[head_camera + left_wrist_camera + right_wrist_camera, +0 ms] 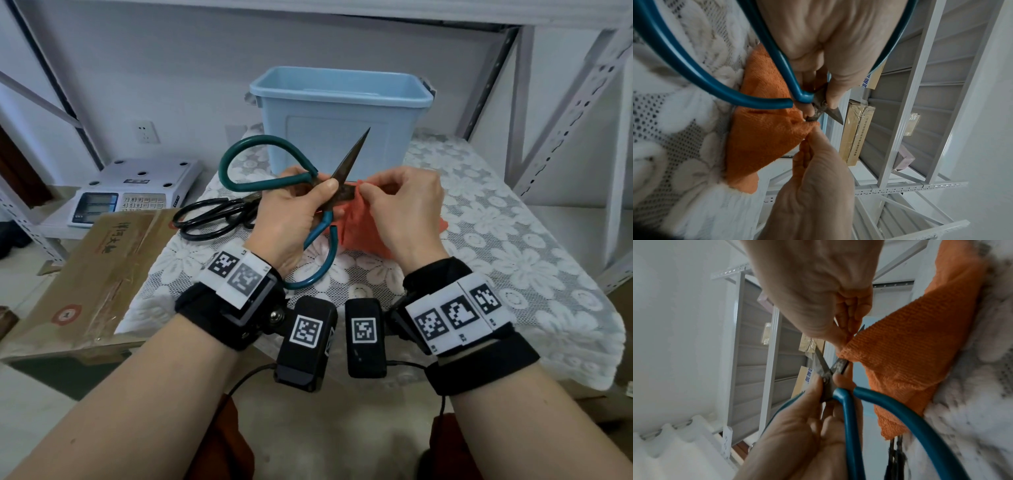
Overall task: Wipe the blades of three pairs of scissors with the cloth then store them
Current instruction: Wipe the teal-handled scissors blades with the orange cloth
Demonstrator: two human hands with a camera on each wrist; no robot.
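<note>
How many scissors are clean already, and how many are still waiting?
None look stored yet: I can't see any inside the blue bin. Right now the left hand holds the open teal-handled scissors while the right hand pinches the orange cloth on one blade. Black scissors wait on the table; whether they are wiped, I can't tell.

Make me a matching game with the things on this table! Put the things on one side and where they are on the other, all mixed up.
Things:
1. green-handled scissors
2. black scissors
3. orange cloth
4. blue bin

Places:
A. lying flat on the lace tablecloth
B. held near the pivot by the left hand
C. standing at the back of the table
D. pinched around one blade by the right hand

Pairs: 1-B, 2-A, 3-D, 4-C
</note>
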